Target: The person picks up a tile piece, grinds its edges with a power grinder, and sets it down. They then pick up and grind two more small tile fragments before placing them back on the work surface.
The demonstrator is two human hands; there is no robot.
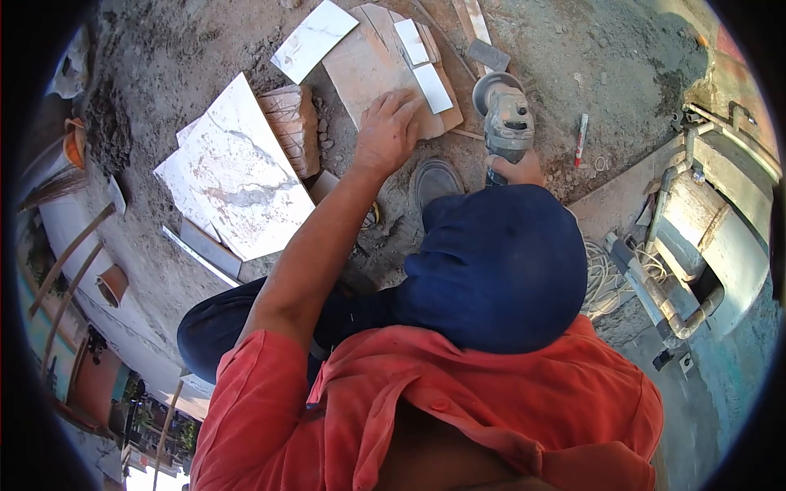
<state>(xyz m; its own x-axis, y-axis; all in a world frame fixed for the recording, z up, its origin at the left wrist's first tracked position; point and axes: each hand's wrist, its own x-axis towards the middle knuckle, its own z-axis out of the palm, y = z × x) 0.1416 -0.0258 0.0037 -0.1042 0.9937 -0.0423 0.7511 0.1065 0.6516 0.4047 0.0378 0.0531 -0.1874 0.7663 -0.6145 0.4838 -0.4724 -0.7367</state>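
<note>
My left hand (388,133) lies with fingers outstretched on a broad, dusty tan slab (358,64) on the ground. Close to its fingertips are two narrow white tile strips, one piece (433,88) nearer and the other (412,41) farther off, both on the slab. At the slab's right, my right hand (522,169) is wrapped round the rear of a dusty grey angle grinder (509,123). The grinder's disc (496,88) faces up and left, beside the slab and apart from the strips. My knee hides part of the right hand.
A large marbled tile (246,176) leans over a rough stone block (291,127) at the left. Another marbled tile (314,39) touches the slab's far left. A red-and-white marker (581,141) lies right of the grinder. Coiled cable (602,278) and pipes (667,176) are farther right.
</note>
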